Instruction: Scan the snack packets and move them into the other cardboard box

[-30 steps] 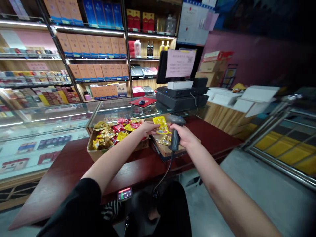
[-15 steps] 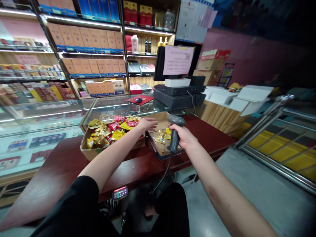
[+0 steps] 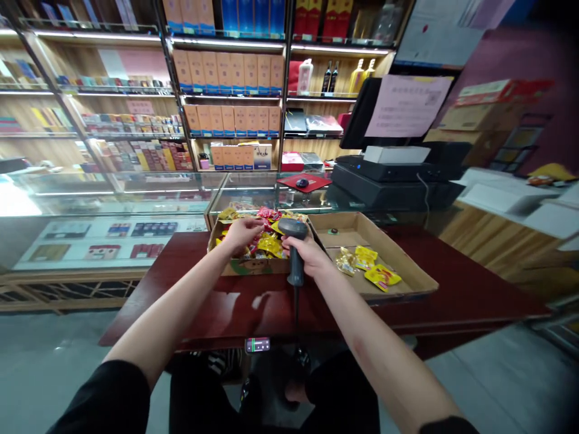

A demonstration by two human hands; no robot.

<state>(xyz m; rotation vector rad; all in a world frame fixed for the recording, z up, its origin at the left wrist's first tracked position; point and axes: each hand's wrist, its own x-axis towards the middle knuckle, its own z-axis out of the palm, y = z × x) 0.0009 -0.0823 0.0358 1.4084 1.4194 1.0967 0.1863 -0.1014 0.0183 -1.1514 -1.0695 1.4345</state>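
Observation:
My right hand (image 3: 310,253) is wrapped round the grip of a dark grey barcode scanner (image 3: 295,259), its head tilted up and its cable hanging down. The scanner is in front of the right end of a cardboard box (image 3: 235,267) heaped with red, yellow and gold snack packets (image 3: 270,244). Over the left part of that heap is my left hand (image 3: 244,234), fingers bent and drawn together among the packets; what they grip, if anything, is hidden. Beside it a shallow cardboard box (image 3: 407,274) holds a few packets, among them a yellow one (image 3: 382,277).
Both boxes stand on a dark red wooden table (image 3: 181,313) against a glass display counter (image 3: 181,202). A monitor (image 3: 362,114) with a paper sheet rises behind, and a mouse (image 3: 302,182) lies on a red mat. Below the table's front edge is a lit phone (image 3: 257,345).
My left hand has gone from beside the shallow box to the heap of packets. The right hand has brought the scanner left, away from the shallow box. My view has turned left.

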